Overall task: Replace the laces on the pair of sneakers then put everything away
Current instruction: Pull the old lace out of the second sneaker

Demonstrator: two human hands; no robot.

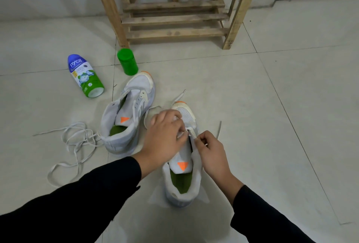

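Lower centre: left hand [165, 134] steadies the white mesh sneaker [183, 157]; right hand [211, 151] pinches the white flat lace [192, 135]. Feed it flat, untwisted, through eyelets.

I look down on a pale tiled floor [291, 106]. On it stand two white sneakers, one on the left [128, 114] and one nearer me [184, 174]. A loose white lace [73, 145] sprawls to the left. Farther back lie a tipped Nycil powder bottle [85, 76] and an upright green container [127, 64], just beside a wooden rack [174, 9].
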